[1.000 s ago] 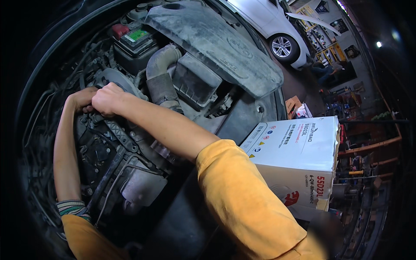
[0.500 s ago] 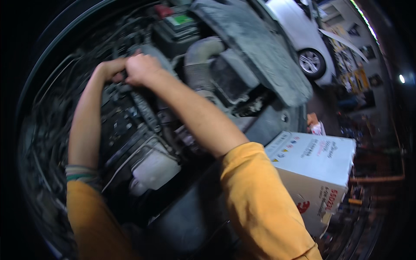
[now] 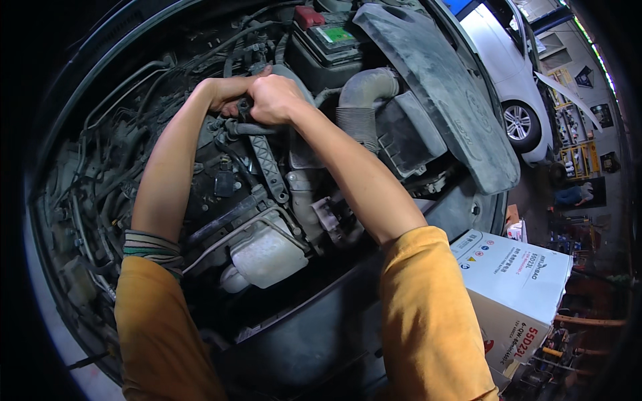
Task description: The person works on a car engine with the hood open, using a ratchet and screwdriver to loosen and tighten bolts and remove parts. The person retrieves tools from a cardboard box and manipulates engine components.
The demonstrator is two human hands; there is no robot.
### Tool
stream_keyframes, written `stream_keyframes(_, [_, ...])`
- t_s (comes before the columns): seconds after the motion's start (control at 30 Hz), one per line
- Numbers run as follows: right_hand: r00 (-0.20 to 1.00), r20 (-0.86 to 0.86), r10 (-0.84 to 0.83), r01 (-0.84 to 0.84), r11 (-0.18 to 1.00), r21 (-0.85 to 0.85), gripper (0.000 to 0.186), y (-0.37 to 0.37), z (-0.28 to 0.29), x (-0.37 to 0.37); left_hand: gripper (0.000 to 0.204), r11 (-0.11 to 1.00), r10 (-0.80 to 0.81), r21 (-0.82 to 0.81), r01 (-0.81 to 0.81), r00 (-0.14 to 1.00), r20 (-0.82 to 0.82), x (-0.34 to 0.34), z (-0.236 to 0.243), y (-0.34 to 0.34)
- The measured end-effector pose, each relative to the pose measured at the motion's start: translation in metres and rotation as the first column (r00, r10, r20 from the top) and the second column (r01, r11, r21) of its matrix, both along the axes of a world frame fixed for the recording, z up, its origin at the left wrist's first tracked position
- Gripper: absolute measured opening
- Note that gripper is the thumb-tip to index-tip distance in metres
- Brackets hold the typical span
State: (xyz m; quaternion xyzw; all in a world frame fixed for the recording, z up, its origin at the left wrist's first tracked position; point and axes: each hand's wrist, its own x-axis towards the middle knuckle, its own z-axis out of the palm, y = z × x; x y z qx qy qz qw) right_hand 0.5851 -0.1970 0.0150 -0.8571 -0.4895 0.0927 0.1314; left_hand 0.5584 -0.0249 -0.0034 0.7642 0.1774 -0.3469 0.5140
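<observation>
Dark hose [image 3: 253, 128] lies across the engine bay just under the two hands, partly hidden by them. Right hand [image 3: 275, 99] is curled, knuckles upward, close against the left hand [image 3: 231, 95], whose wrist bends in from the other side. Fingers on both hands bend inward where they meet, but their tips are mostly covered, so I cannot tell whether they pinch the hose or some fitting beside it. Bare forearms run back to orange-yellow sleeves [image 3: 435, 314], with a striped band [image 3: 152, 244] at the edge of the left one. Just below the hands, a ladder-patterned bracket [image 3: 267, 164] slants down toward a pale metal shield [image 3: 267, 254]. To their right a grey ribbed duct [image 3: 356, 125] curves upward beside a black air box [image 3: 409, 130]. Beyond the duct stands a black battery [image 3: 328, 52] with a red terminal cover [image 3: 308, 17], next to a dusty plastic engine cover [image 3: 435, 97] lying aslant. Farther right is a white and brown carton [image 3: 515, 267]. Past it, a white car [image 3: 495, 57] is parked, and a person [image 3: 570, 195] is small in the background.
</observation>
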Motion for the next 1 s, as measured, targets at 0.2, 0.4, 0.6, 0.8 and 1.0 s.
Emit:
stream_keyframes(0.2, [0.999,0.007,0.031,-0.031,0.998,0.057,0.024,-0.001,-0.006,0.005,0.111,0.999,-0.038,-0.035,0.037,0.999,-0.02,0.005,-0.005,0.007])
stream_keyframes(0.4, [0.994,0.066,0.087,-0.094,0.99,0.104,0.018,-0.005,-0.012,0.01,0.11,0.996,-0.082,0.02,0.082,0.995,0.052,-0.002,0.01,-0.01])
stream_keyframes(0.6, [0.996,0.032,0.088,-0.092,0.983,0.159,0.025,-0.003,-0.011,0.005,0.116,0.997,-0.067,-0.026,0.068,0.996,0.052,-0.004,0.002,-0.001])
stream_keyframes(0.8, [0.996,0.01,0.084,-0.084,0.982,0.166,0.024,-0.007,-0.009,0.007,0.106,0.996,0.088,0.005,-0.089,0.989,0.116,-0.008,0.0,-0.008])
stream_keyframes(1.0, [0.997,0.015,0.075,-0.077,0.983,0.165,0.024,-0.006,-0.008,0.005,0.116,0.999,0.014,0.033,-0.017,0.997,0.072,-0.003,-0.005,-0.003])
